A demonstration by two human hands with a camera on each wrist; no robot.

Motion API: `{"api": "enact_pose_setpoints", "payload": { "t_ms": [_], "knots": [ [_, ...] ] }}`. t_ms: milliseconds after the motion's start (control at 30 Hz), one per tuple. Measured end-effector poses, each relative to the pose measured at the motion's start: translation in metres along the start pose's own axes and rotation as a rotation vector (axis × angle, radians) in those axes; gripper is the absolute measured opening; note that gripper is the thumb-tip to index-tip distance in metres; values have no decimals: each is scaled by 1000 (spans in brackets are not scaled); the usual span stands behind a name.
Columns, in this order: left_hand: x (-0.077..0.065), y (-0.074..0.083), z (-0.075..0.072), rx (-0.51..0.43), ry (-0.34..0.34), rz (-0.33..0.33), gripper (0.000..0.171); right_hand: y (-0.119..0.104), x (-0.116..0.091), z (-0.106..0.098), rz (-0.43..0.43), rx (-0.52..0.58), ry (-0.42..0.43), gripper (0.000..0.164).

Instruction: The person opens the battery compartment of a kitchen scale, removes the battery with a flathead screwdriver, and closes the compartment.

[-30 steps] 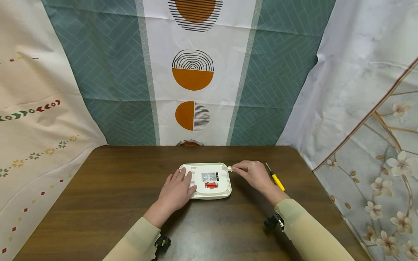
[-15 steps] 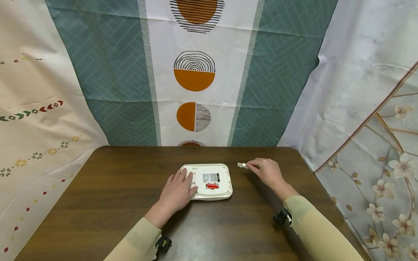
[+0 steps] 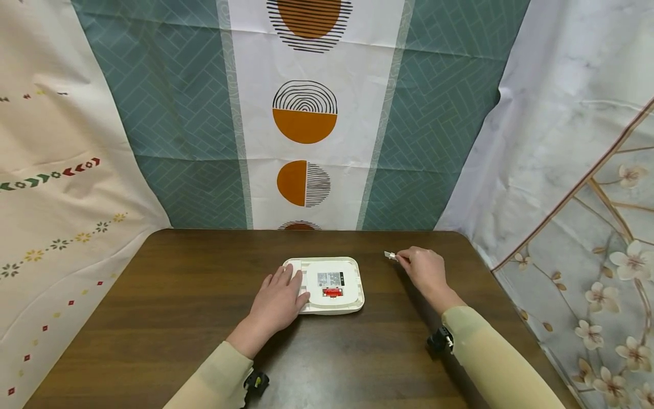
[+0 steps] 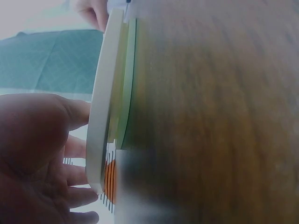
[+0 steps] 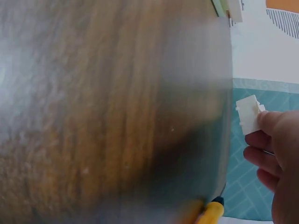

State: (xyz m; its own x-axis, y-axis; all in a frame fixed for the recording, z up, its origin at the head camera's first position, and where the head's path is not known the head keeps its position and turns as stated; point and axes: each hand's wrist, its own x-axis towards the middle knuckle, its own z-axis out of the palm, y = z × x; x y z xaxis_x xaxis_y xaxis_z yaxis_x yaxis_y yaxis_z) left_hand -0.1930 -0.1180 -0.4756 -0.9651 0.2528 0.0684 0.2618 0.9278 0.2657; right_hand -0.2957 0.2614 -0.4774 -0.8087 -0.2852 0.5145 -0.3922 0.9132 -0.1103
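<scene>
A white rounded-rectangular device [image 3: 327, 266] lies underside up on the table, a printed label [image 3: 331, 279] on its back. Below the label a red cylindrical battery [image 3: 332, 292] sits in an uncovered compartment. My left hand [image 3: 278, 292] rests over the device's left end with fingers extended; in the left wrist view they lie along its edge. To the right, my right hand [image 3: 423, 267] pinches a small white battery cover [image 5: 248, 114] between thumb and fingers. Tabs show along the cover's edge. It is held apart from the device, over the table's back right part.
Near the right hand is a yellow screwdriver [image 5: 212, 212], hidden under the hand and arm in the head view. The brown wooden table [image 3: 204, 346] ends at patterned cloth hangings [image 3: 301, 187] behind and at both sides.
The battery cover has come away from the device's upper right corner; the right hand has carried it to the right, turning it slightly. The left hand stays on the device.
</scene>
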Motion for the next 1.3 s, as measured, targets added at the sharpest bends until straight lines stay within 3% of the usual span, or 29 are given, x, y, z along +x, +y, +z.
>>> {"api": "enact_pose_setpoints", "payload": {
  "t_ms": [433, 900, 1300],
  "knots": [
    [-1, 0, 0, -1, 14, 12, 63, 8, -7, 14, -116, -42, -20, 7],
    [-2, 0, -1, -8, 3, 2, 63, 9, -11, 19, -113, -38, -64, 6],
    [-2, 2, -2, -5, 2, 0, 63, 12, -9, 21, -105, -16, -44, 8]
  ]
}}
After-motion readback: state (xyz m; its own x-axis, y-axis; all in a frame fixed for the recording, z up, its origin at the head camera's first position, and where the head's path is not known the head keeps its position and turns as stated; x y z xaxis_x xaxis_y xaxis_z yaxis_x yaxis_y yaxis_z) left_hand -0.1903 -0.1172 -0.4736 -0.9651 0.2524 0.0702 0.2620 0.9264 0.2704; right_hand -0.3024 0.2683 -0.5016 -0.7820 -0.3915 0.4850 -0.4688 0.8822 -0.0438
